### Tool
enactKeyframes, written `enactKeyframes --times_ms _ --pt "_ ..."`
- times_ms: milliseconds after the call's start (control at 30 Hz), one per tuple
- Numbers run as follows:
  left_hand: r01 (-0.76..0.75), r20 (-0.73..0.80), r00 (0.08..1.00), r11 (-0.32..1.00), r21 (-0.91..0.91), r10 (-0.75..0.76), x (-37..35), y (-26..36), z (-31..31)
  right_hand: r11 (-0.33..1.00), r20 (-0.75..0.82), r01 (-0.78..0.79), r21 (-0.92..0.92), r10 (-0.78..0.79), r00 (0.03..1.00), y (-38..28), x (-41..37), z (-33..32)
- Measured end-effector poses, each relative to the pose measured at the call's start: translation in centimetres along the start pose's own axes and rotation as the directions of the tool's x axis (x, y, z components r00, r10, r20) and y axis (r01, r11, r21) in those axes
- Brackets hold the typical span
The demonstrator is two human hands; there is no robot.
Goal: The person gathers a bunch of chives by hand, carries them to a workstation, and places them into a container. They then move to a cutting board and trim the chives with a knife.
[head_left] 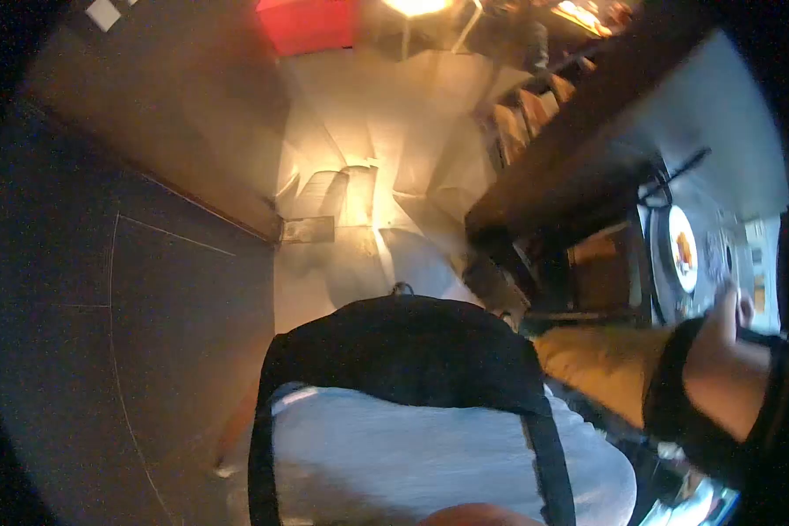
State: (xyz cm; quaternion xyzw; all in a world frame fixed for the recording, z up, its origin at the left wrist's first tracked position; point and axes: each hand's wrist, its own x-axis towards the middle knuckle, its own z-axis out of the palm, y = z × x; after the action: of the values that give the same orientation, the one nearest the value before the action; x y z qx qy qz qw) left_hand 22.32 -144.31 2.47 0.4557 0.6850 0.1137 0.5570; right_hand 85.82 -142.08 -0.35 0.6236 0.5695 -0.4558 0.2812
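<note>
Head view: black bib apron at six o'clock, white plate at three

A dark surface with thin pale lines fills nine o'clock; a pale floor runs toward twelve. The apron's straps cross a light shirt. A co-worker in a black sleeve stands at four. A red box sits at eleven. A blur between seven and eight may be the wearer's left hand; I cannot tell whether it is clamped or loose, nor tell the right hand's state, out of sight. The plate rests on a counter, near the co-worker's hand, and bears orange-brown food.
</note>
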Motion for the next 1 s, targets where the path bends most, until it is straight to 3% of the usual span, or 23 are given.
enactKeyframes --times_ms 33,67,100,133,167,200,233,267,300,367,433,500,533,633,700,767,800,833,900,967,1000 --pt "-0.011 -0.029 1.000 0.999 -0.040 0.009 0.1 0.6 -0.7 0.964 0.041 0.132 -0.233 -0.126 0.991 -1.2 1.8 -4.2" --pt "-0.036 -0.063 0.998 0.995 -0.089 0.031 0.4 1.0 -1.4 0.801 0.072 0.304 -0.516 -0.314 0.947 -3.3 4.4 -8.8" --pt "-0.077 -0.102 0.993 0.987 -0.138 0.063 0.8 1.7 -2.2 0.584 0.065 0.382 -0.716 -0.489 0.870 -6.2 7.0 -13.4" --pt "-0.136 -0.152 0.982 0.975 -0.174 0.110 1.6 2.0 -3.1 0.470 -0.028 0.357 -0.807 -0.635 0.772 -10.8 8.7 -18.1" --pt "-0.180 -0.206 0.968 0.966 -0.185 0.141 2.5 4.1 -4.4 0.729 -0.300 0.434 -0.529 -0.639 0.708 -17.8 7.5 -23.1" --pt "-0.214 -0.259 0.952 0.958 -0.189 0.162 3.2 6.6 -5.8 0.773 -0.548 0.607 -0.185 -0.594 0.590 -25.0 6.2 -28.1" --pt "-0.216 -0.308 0.937 0.967 -0.134 0.166 3.8 10.7 -7.7 0.810 -0.574 0.565 -0.156 -0.540 0.616 -32.3 4.6 -31.9" --pt "-0.212 -0.355 0.919 0.974 -0.079 0.171 4.4 14.7 -9.7 0.793 -0.522 0.570 -0.215 -0.587 0.619 -38.8 4.0 -35.9" --pt "-0.207 -0.407 0.895 0.978 -0.024 0.180 5.5 18.5 -11.4 0.697 -0.480 0.706 -0.129 -0.667 0.570 -44.5 1.6 -38.8" --pt "-0.285 -0.348 0.929 0.846 -0.451 0.128 8.8 22.6 -14.2 0.537 -0.439 0.835 -0.120 -0.783 0.441 -53.4 -1.6 -43.0" --pt "-0.522 -0.297 0.847 0.583 -0.622 0.442 15.6 25.4 -18.6 0.378 -0.278 0.925 -0.039 -0.893 0.353 -59.3 0.2 -47.7" --pt "-0.467 -0.279 0.884 0.680 -0.564 0.375 18.2 33.7 -23.3 0.273 -0.285 0.957 0.094 -0.914 0.289 -62.3 3.1 -51.9" --pt "-0.523 -0.242 0.849 0.681 -0.512 0.470 18.7 36.7 -25.6 0.213 -0.279 0.964 0.160 -0.927 0.251 -64.1 3.8 -53.0" --pt "-0.601 -0.068 0.763 0.666 -0.442 0.643 23.0 44.1 -33.2 0.231 -0.406 0.836 0.497 -0.790 0.460 -66.0 4.2 -60.5" --pt "-0.610 0.011 0.742 0.683 -0.402 0.670 26.8 46.5 -38.5 0.009 -0.503 0.782 0.623 -0.761 0.410 -65.7 6.3 -66.6" --pt "-0.606 0.010 0.759 0.712 -0.356 0.651 31.0 47.8 -42.9 -0.292 -0.582 0.717 0.633 -0.790 0.192 -64.6 6.6 -71.7" --pt "-0.684 -0.005 0.702 0.672 -0.284 0.712 33.0 47.7 -45.0 -0.398 -0.722 0.687 0.608 -0.639 0.268 -65.2 5.2 -73.9" --pt "-0.670 -0.096 0.729 0.677 -0.305 0.678 33.8 47.9 -46.2 -0.496 -0.817 0.664 0.560 -0.460 0.346 -65.4 3.8 -75.7" --pt "-0.652 -0.283 0.758 0.676 -0.344 0.588 33.7 48.0 -47.6 -0.775 -0.924 0.509 0.376 -0.356 0.141 -62.9 3.8 -79.1" --pt "-0.656 -0.389 0.742 0.710 -0.255 0.546 35.0 49.0 -50.0 -0.879 -0.971 0.414 0.239 -0.213 0.107 -62.9 2.2 -82.0" --pt "-0.699 -0.469 0.692 0.673 -0.242 0.549 36.4 48.9 -51.1 -0.881 -0.988 0.456 0.127 -0.073 0.135 -63.5 1.4 -83.8"
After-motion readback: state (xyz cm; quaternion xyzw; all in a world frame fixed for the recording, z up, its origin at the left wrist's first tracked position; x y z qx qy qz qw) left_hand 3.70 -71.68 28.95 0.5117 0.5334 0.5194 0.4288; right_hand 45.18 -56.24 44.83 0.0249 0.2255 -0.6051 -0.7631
